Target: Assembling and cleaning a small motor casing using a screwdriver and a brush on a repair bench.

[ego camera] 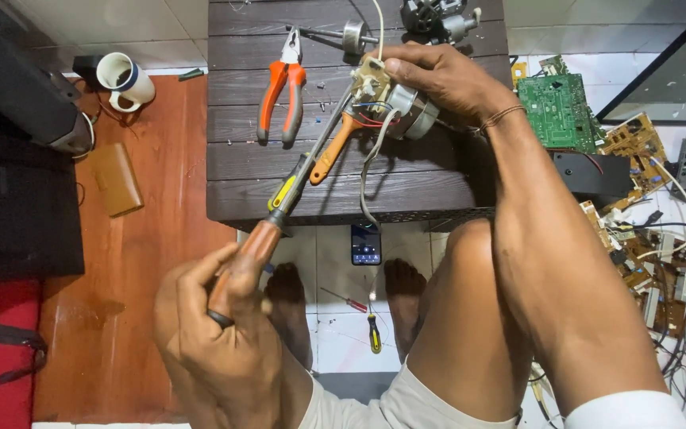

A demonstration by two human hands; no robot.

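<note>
Head view: left fingers (224, 298) clench screwdriver (279, 210); right fingers (406, 67) grip motor (398, 107).

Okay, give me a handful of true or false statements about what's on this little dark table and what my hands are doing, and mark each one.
1. The left hand grips a screwdriver by its brown handle. True.
2. The right hand rests on a small motor on the table. True.
3. The pliers have blue handles. False: the handles are orange.
4. A phone lies on the tiled floor just below the table edge. True.
5. The white mug stands on the table beside the pliers. False: it is on the floor, left of the table.
6. The green circuit board lies under the motor. False: it lies off to the right of the table.
</note>
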